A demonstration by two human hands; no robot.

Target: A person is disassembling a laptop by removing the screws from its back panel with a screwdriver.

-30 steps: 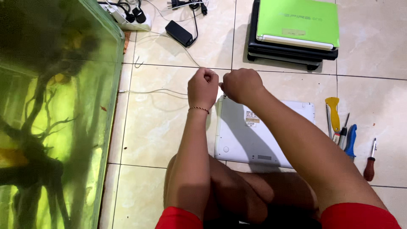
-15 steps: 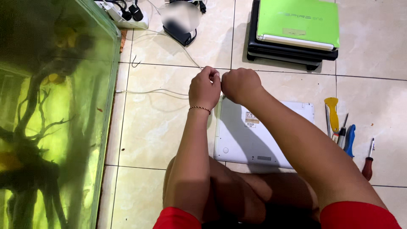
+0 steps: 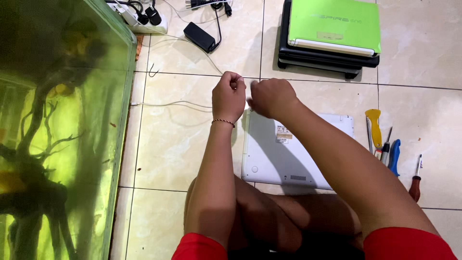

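Note:
My left hand [image 3: 228, 97] and my right hand [image 3: 270, 97] are held close together over the floor tiles, both with the fingers pinched. A thin white cable [image 3: 169, 103] comes from the left along the tile and another strand [image 3: 211, 60] comes from the black power adapter [image 3: 198, 36]; both end at my hands. A bit of white shows between the fingertips. Just below my hands lies a white laptop [image 3: 284, 149], turned bottom side up. My crossed legs are under my forearms.
A glass aquarium [image 3: 62, 135] with green water and driftwood fills the left side. A green laptop [image 3: 334, 24] lies on a black one at the top right. Several screwdrivers [image 3: 385, 144] lie to the right of the white laptop. A power strip [image 3: 139, 17] sits at the top.
My hands have stayed together at the same spot, with only small finger movements. The view has shifted slightly.

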